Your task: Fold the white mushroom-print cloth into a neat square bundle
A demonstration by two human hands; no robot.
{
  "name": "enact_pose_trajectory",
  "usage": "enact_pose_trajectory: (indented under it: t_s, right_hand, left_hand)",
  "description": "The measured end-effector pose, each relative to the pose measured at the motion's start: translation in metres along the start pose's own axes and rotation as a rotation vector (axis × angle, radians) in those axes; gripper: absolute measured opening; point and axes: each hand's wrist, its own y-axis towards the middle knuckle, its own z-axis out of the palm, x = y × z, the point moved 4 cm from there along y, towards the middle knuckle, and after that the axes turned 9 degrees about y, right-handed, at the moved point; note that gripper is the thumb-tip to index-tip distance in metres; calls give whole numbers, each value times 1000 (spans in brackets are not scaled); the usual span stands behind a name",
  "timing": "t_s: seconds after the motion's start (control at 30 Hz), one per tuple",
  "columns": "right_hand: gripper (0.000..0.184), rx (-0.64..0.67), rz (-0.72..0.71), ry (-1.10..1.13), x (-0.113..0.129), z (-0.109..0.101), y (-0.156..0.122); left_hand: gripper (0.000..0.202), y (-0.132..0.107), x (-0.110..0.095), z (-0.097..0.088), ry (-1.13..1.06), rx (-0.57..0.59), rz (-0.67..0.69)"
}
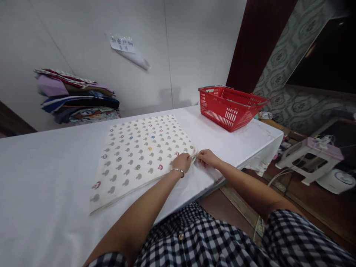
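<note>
A cream cloth (141, 152) printed with grey and coloured mushrooms lies folded flat on the white-covered table (50, 178). Its layers show along the near edge. My left hand (182, 162), with a bracelet at the wrist, is closed on the cloth's near right corner, which is slightly lifted and bunched. Just to the right, my right hand (207, 158) pinches the edge of that same corner, fingers pressed together. The fingertips of both hands are partly hidden.
A red plastic basket (230, 107) with metal handles stands at the table's back right. Folded fabrics (79, 96) are piled by the wall at the back left. Beyond the table's right end are a white stool (311, 155) and cables on the floor.
</note>
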Motion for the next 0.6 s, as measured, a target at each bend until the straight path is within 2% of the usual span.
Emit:
enact_pose_trajectory:
  t_s: [0.07, 0.17, 0.4, 0.6]
  right_hand:
    - [17, -8, -37, 17, 3, 2, -1]
    - [21, 37, -8, 34, 3, 8, -1]
    - [27, 76, 172, 167, 3, 17, 1]
    - [26, 28, 128, 187, -1, 13, -4]
  left_hand:
    - [23, 2, 4, 0, -81, 8, -71]
    - [22, 1, 8, 0, -155, -4, -113]
    - [24, 1, 7, 1, -147, 7, -67]
    - [24, 0, 5, -1, -69, -2, -36]
